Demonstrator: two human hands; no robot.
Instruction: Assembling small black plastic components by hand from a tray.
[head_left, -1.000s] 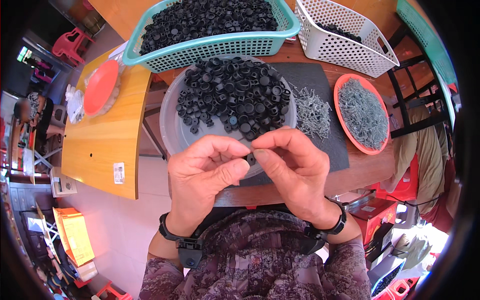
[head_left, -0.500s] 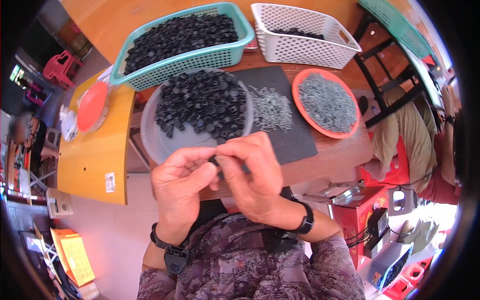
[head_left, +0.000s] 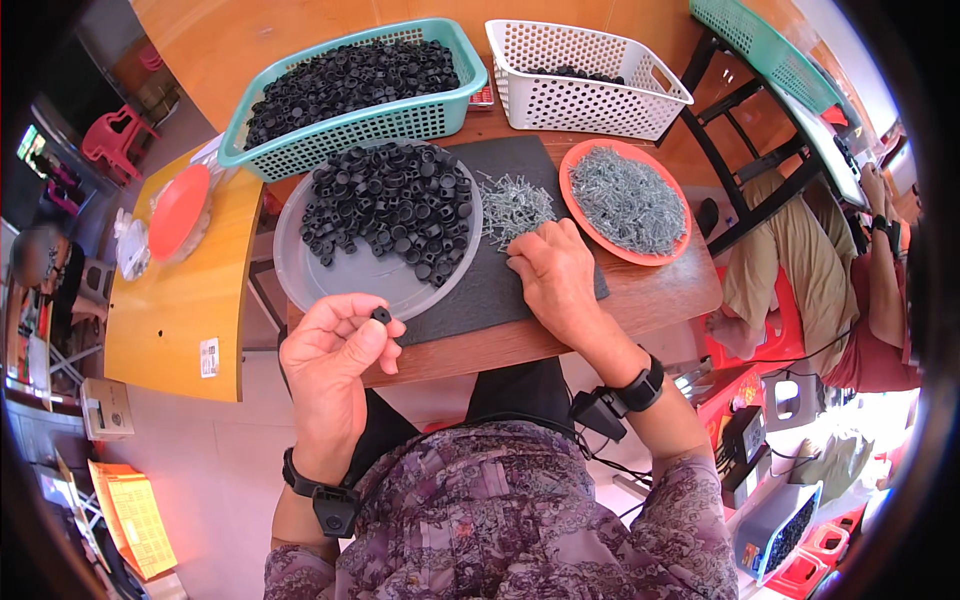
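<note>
My left hand point(head_left: 328, 368) pinches a small black plastic knob point(head_left: 381, 315) between thumb and fingertips, in front of the translucent round basin point(head_left: 365, 278). Several similar black knobs point(head_left: 400, 205) are heaped in that basin. Over the dark grey mat point(head_left: 470, 308), my right hand point(head_left: 560, 285) has its fingers drawn together at the near edge of a loose pile of small silvery screws point(head_left: 512, 203). Whatever its fingertips hold is hidden. To the right, an orange plate point(head_left: 652, 259) carries a larger heap of screws point(head_left: 622, 200).
Behind the basin stands a green basket point(head_left: 400, 122) full of black knobs. Beside it is a white perforated basket point(head_left: 590, 105) with fewer. A yellow table point(head_left: 185, 310) is at the left. A person in khaki trousers point(head_left: 795, 245) sits at the right, beside a black stand point(head_left: 745, 150).
My hands, together at the knob before, have separated. The right hand moved forward and right to the screw pile; the left kept the knob and shifted slightly left.
</note>
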